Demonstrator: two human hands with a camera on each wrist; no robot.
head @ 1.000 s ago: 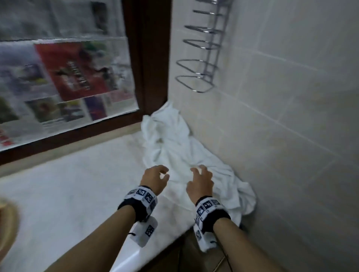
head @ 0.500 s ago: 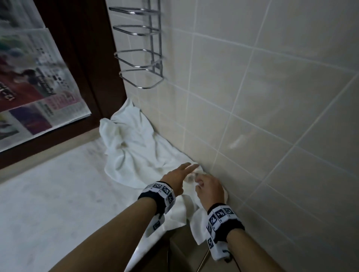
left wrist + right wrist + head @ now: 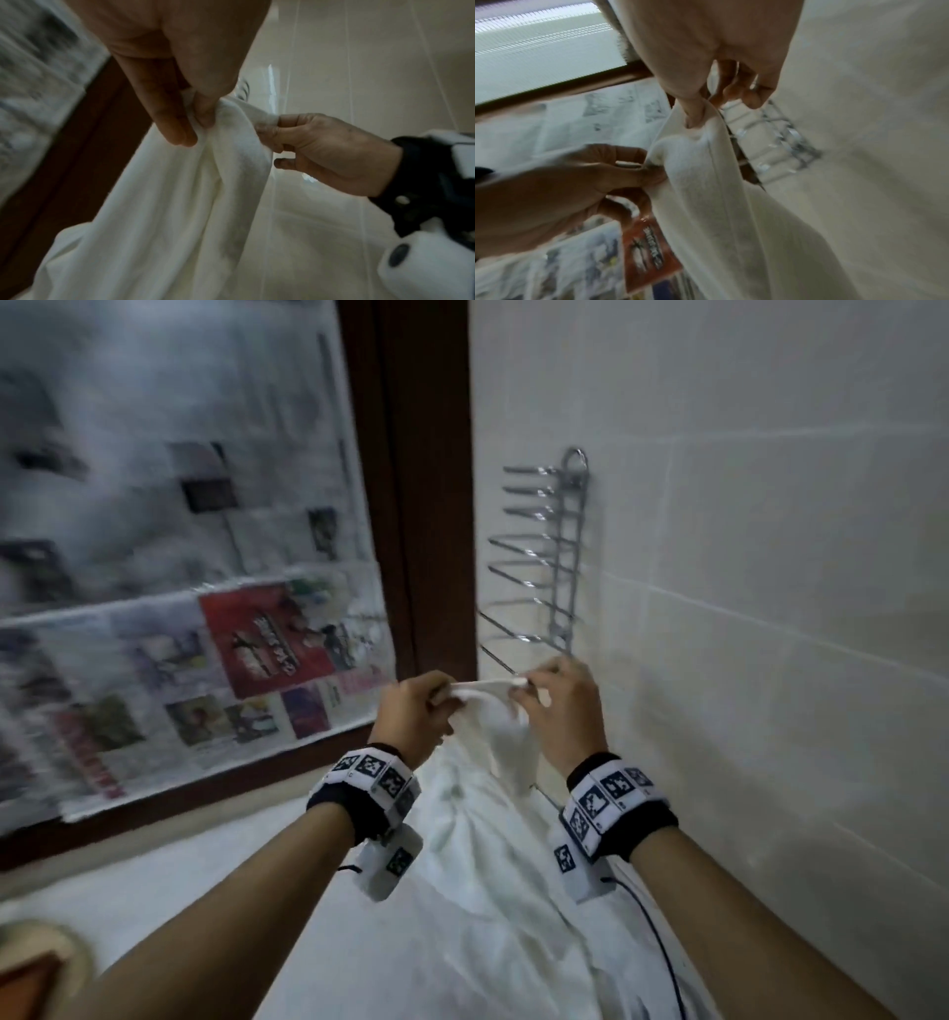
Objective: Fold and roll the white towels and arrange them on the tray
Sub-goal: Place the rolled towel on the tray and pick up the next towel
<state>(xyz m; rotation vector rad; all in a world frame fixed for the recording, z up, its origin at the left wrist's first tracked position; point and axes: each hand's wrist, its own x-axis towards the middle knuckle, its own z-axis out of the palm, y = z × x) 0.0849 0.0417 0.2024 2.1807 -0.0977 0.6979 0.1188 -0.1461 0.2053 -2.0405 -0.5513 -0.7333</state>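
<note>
While my left hand point(image 3: 411, 716) and right hand point(image 3: 560, 706) hover near the far wall, curled fingers point(image 3: 174, 130) of both pinch a white towel's point(image 3: 477, 865) top edge.

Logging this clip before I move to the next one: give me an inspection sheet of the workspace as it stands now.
Surface: pale countertop, rumpled white cloth covering its right side.
Job's things: white towel lifted by its top edge, the rest draping down to the counter. Tray: a curved rim at the lower left may be it; cannot tell.
Clutter: nothing seen.
Hands: left hand and right hand each pinch the towel's top edge, close together.
Cables: thin black cable running from the right wrist unit.
Surroundings: tiled wall, chrome wire rack, dark wooden window frame, newspaper over the glass.
</note>
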